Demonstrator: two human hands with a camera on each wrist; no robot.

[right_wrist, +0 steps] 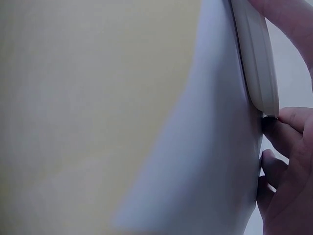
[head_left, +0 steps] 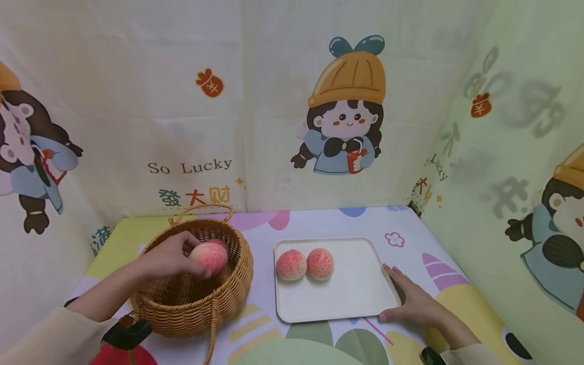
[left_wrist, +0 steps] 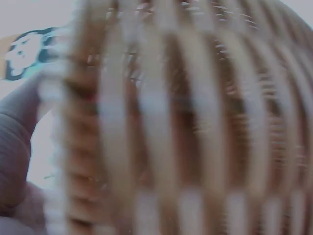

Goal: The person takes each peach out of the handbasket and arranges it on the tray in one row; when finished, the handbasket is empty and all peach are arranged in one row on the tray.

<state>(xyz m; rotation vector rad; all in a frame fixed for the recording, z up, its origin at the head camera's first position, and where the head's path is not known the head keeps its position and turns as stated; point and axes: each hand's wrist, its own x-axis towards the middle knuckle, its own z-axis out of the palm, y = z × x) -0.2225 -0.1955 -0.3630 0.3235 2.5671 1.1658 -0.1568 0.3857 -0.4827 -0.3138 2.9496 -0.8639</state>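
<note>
- Left of centre in the head view, the left hand [head_left: 171,257] pinches a peach [head_left: 210,259] inside the basket [head_left: 196,322]; another peach [head_left: 221,244] shows behind.
- At lower right, the right hand [head_left: 414,300] is spread, touching the edge of the tray [head_left: 360,291]; two more peaches [head_left: 292,265] sit on its left half.
- A loose pinch could drop the round peach; knocking the rim could tip the basket.
- The right wrist view shows lower fingers the head view hides.
- The left wrist view is mostly blurred wicker, perhaps the basket's wall.
</note>
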